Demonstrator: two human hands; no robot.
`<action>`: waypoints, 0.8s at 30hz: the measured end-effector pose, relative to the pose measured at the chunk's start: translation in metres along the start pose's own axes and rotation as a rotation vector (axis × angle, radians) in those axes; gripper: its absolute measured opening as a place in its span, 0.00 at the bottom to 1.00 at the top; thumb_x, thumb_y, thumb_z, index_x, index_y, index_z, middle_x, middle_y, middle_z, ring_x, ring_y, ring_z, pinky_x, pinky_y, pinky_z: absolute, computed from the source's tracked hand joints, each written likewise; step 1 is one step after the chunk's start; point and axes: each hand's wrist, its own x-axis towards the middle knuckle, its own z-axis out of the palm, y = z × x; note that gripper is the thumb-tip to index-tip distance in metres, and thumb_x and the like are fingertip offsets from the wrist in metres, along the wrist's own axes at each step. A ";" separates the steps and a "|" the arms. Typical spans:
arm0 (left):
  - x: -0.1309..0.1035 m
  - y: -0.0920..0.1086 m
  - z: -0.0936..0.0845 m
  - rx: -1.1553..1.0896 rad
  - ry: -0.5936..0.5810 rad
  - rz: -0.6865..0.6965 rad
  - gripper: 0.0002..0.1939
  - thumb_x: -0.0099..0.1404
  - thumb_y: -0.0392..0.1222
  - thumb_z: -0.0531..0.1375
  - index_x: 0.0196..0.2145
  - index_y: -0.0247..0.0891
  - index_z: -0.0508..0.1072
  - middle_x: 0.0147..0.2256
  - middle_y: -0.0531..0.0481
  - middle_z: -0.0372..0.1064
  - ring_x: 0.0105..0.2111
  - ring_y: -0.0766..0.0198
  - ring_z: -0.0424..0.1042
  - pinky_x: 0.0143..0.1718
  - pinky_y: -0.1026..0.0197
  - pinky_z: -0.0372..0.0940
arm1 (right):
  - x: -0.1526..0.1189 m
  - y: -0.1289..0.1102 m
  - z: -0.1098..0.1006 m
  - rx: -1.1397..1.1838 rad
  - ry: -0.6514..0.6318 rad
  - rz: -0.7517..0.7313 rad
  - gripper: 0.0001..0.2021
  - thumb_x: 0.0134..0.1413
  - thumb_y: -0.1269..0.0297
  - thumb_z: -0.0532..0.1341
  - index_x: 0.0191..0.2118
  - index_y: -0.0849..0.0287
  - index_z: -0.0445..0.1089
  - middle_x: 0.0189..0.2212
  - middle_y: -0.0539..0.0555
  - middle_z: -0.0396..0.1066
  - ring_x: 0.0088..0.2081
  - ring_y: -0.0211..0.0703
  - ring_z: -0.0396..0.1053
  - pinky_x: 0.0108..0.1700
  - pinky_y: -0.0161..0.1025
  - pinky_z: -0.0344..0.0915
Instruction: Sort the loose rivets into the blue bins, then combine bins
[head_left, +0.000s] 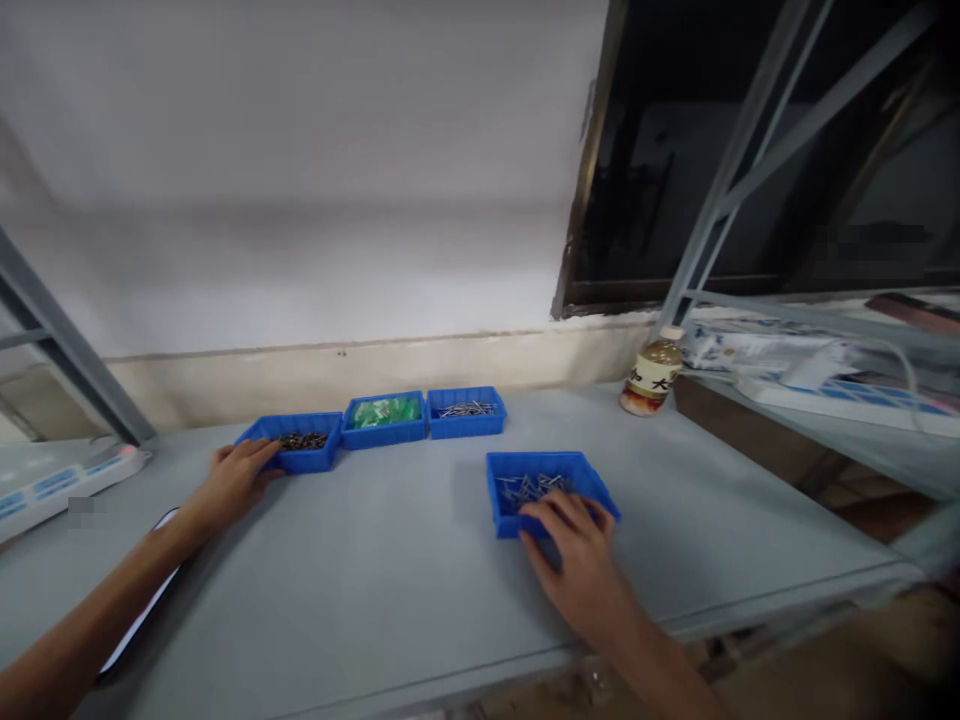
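My right hand (574,555) grips the near wall of a blue plastic bin (536,462), its fingers over the rim and its thumb outside. Thin silvery nails or pins (529,488) lie loose in that bin. At the left, my left hand (238,482) holds the near left corner of another blue bin (311,462), with small dark screw-like pieces (304,441) in it. Beside that one stands a blue bin (386,436) of green plastic packets (384,411). To its right, a further blue bin (466,426) contains long silvery nail-like pieces (469,409).
A drink bottle (654,375) stands at the table's back right, near a metal frame post (720,220). A phone (142,620) lies under my left forearm. Power strips (71,490) lie at the left and on the right-hand shelf. The wall (337,250) rises behind the bins.
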 end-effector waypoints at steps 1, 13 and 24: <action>0.000 -0.001 -0.005 0.040 0.001 0.026 0.11 0.62 0.40 0.51 0.37 0.43 0.72 0.40 0.47 0.75 0.43 0.49 0.72 0.48 0.47 0.61 | -0.002 -0.010 0.000 0.035 -0.001 -0.016 0.09 0.55 0.71 0.58 0.40 0.52 0.70 0.37 0.53 0.71 0.42 0.49 0.67 0.50 0.51 0.52; 0.010 0.045 -0.093 0.249 0.079 0.004 0.11 0.67 0.48 0.48 0.40 0.40 0.65 0.35 0.46 0.71 0.40 0.51 0.69 0.50 0.42 0.58 | 0.020 -0.110 0.017 0.623 0.107 -0.142 0.16 0.54 0.75 0.59 0.47 0.51 0.71 0.41 0.53 0.74 0.46 0.47 0.70 0.59 0.54 0.58; -0.009 0.273 -0.095 -0.436 0.230 0.087 0.10 0.66 0.40 0.56 0.46 0.43 0.67 0.40 0.45 0.73 0.42 0.50 0.68 0.46 0.43 0.55 | 0.044 -0.082 0.015 1.739 0.227 0.569 0.40 0.36 0.45 0.71 0.58 0.47 0.61 0.54 0.56 0.68 0.54 0.53 0.68 0.58 0.56 0.61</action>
